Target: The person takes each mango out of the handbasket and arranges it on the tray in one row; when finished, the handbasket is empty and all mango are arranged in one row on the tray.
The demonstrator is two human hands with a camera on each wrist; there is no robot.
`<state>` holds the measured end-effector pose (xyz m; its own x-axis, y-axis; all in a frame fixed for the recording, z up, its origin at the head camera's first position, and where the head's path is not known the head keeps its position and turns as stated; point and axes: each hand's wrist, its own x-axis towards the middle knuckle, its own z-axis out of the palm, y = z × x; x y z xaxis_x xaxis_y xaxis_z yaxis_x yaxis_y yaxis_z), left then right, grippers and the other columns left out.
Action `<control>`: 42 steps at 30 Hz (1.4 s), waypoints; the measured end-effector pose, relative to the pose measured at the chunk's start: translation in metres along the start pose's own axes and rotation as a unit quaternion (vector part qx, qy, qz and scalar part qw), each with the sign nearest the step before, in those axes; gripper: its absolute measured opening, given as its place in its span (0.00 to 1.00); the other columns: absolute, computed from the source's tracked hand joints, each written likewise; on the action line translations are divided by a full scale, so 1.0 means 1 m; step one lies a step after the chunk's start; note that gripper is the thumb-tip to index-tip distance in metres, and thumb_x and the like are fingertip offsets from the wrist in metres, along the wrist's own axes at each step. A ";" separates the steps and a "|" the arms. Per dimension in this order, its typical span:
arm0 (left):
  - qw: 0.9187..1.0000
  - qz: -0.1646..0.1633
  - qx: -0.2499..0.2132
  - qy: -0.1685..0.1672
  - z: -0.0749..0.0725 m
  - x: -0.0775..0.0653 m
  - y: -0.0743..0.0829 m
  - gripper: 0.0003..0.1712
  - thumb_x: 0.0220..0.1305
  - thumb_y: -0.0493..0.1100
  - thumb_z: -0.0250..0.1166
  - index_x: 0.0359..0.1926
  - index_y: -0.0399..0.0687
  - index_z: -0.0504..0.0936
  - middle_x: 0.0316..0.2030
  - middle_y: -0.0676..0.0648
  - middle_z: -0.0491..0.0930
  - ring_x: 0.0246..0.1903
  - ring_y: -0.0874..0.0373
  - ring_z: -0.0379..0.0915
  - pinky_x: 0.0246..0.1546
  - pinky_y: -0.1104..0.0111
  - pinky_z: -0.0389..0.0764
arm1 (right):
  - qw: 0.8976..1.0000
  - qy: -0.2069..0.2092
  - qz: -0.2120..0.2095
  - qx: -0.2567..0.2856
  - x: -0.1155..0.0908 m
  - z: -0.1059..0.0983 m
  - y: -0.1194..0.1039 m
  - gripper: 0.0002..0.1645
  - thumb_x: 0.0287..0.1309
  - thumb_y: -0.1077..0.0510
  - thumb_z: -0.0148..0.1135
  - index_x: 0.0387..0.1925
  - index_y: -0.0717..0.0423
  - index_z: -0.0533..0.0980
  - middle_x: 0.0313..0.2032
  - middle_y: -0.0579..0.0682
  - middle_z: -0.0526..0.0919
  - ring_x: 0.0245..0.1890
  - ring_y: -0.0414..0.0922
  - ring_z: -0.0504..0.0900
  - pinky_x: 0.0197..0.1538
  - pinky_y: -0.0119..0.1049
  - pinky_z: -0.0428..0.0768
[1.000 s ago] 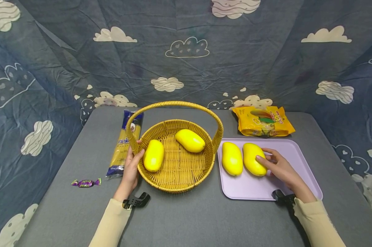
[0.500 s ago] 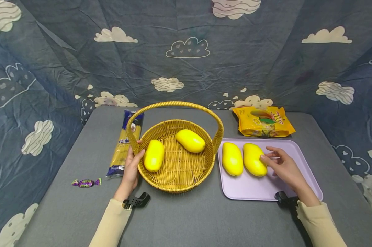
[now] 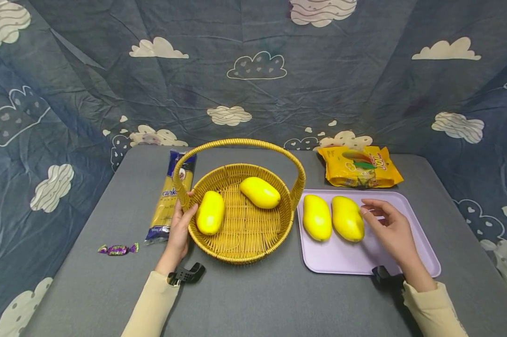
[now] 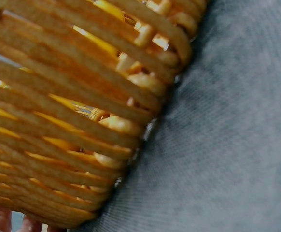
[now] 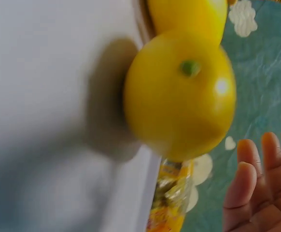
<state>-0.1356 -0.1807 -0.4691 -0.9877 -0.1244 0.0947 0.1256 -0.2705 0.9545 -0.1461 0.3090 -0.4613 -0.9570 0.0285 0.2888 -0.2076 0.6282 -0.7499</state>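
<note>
My left hand [image 3: 179, 236] grips the left side of a yellow wicker basket [image 3: 246, 229], thumb over the rim near the handle's base. In the left wrist view the basket's woven side [image 4: 58, 121] fills the upper left, with a few fingertips [image 4: 0, 220] below it. Inside the basket lie two yellow mangoes, one at the left [image 3: 210, 213] and another at the back [image 3: 260, 192]. On a lilac tray [image 3: 337, 257] rest a left mango [image 3: 317, 218] and a right mango [image 3: 348, 219]. My right hand [image 3: 392, 234] hovers just right of the latter, fingers relaxed and holding nothing.
A pasta packet [image 3: 165, 206] lies left of the basket, partly behind its handle. Nearer the left edge is a purple wrapped candy [image 3: 118, 250]. Behind the tray sits an orange-yellow packet [image 3: 360, 166]. A cloud-patterned cloth [image 3: 253, 103] hangs behind the grey table.
My right hand has drawn off the right mango, moving slightly right and rising; its thumb was on the fruit before. That mango stays on the tray. My left hand and the basket hold still.
</note>
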 end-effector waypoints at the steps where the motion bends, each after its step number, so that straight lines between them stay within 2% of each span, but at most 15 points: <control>1: 1.000 0.000 0.000 0.000 0.000 0.000 0.000 0.23 0.72 0.38 0.51 0.65 0.44 0.60 0.66 0.48 0.56 0.65 0.56 0.52 0.64 0.65 0.52 | 1.000 0.004 -0.005 0.006 -0.002 0.000 -0.007 0.22 0.62 0.48 0.61 0.56 0.48 0.75 0.47 0.48 0.79 0.43 0.39 0.72 0.39 0.27 0.68; 4: 1.000 -0.001 -0.002 -0.001 0.000 0.000 0.001 0.22 0.71 0.38 0.51 0.64 0.45 0.60 0.66 0.48 0.56 0.65 0.56 0.52 0.64 0.65 0.52 | 0.999 0.013 -0.021 0.036 -0.006 0.000 -0.034 0.19 0.61 0.56 0.62 0.54 0.53 0.77 0.46 0.50 0.80 0.41 0.37 0.73 0.38 0.25 0.67; 6: 1.000 0.000 -0.003 0.000 0.000 0.000 0.001 0.22 0.71 0.38 0.51 0.64 0.45 0.61 0.66 0.49 0.57 0.65 0.56 0.52 0.64 0.65 0.52 | 0.998 0.012 -0.031 0.046 -0.009 0.000 -0.056 0.18 0.61 0.60 0.62 0.52 0.58 0.77 0.45 0.54 0.80 0.41 0.37 0.73 0.39 0.26 0.67; 9: 1.000 0.003 -0.003 0.000 0.001 0.000 0.001 0.22 0.71 0.38 0.51 0.64 0.46 0.61 0.66 0.48 0.57 0.65 0.56 0.52 0.64 0.65 0.52 | 0.998 0.008 -0.047 0.041 -0.012 0.001 -0.081 0.16 0.61 0.63 0.62 0.51 0.62 0.76 0.45 0.58 0.79 0.42 0.36 0.72 0.40 0.25 0.68; 14: 1.000 0.006 -0.003 -0.001 0.001 0.000 0.001 0.21 0.71 0.38 0.51 0.63 0.46 0.62 0.66 0.48 0.57 0.65 0.56 0.52 0.64 0.65 0.53 | 0.995 -0.013 -0.084 0.047 -0.015 0.006 -0.107 0.15 0.56 0.71 0.62 0.47 0.66 0.77 0.42 0.59 0.81 0.40 0.35 0.73 0.40 0.24 0.70; 23: 1.000 0.005 -0.006 -0.003 0.002 -0.001 0.002 0.21 0.72 0.38 0.51 0.64 0.46 0.61 0.66 0.47 0.57 0.65 0.55 0.52 0.63 0.65 0.53 | 0.985 -0.057 -0.147 0.070 -0.015 0.018 -0.134 0.18 0.50 0.75 0.65 0.45 0.64 0.78 0.38 0.53 0.82 0.38 0.36 0.76 0.37 0.25 0.72; 31: 1.000 0.003 -0.002 0.002 0.002 0.000 0.001 0.22 0.71 0.38 0.51 0.64 0.45 0.61 0.66 0.48 0.57 0.65 0.56 0.52 0.64 0.64 0.51 | 0.974 -0.084 -0.185 0.104 -0.017 0.025 -0.178 0.18 0.46 0.78 0.65 0.41 0.67 0.78 0.34 0.58 0.81 0.35 0.37 0.76 0.34 0.28 0.75; 36: 1.000 0.005 -0.001 0.003 0.001 0.001 0.001 0.22 0.71 0.38 0.51 0.64 0.43 0.61 0.67 0.48 0.57 0.65 0.56 0.51 0.64 0.63 0.50 | 0.963 -0.108 -0.205 0.139 -0.012 0.038 -0.179 0.18 0.47 0.78 0.64 0.43 0.67 0.77 0.37 0.55 0.82 0.37 0.39 0.77 0.35 0.30 0.76; 40: 1.000 0.004 0.002 0.004 0.001 0.000 0.001 0.22 0.71 0.38 0.51 0.64 0.43 0.61 0.67 0.48 0.57 0.65 0.56 0.51 0.64 0.63 0.50 | 0.957 -0.128 -0.213 0.149 -0.006 0.053 -0.173 0.18 0.51 0.72 0.66 0.45 0.59 0.78 0.40 0.48 0.82 0.39 0.39 0.77 0.38 0.32 0.77; 42: 1.000 0.004 0.002 0.004 0.001 0.000 0.001 0.22 0.71 0.38 0.51 0.64 0.44 0.62 0.67 0.48 0.57 0.65 0.57 0.51 0.64 0.64 0.50 | 0.956 -0.137 -0.213 0.147 -0.005 0.055 -0.183 0.18 0.51 0.71 0.67 0.45 0.59 0.78 0.41 0.47 0.82 0.38 0.40 0.78 0.38 0.35 0.78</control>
<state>-0.1351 -0.1796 -0.4674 -0.9858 -0.1349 0.1001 0.1334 -0.2661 0.9547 -0.1140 0.1511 -0.3579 -0.7818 -0.4117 0.4684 -0.5998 0.2907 -0.7455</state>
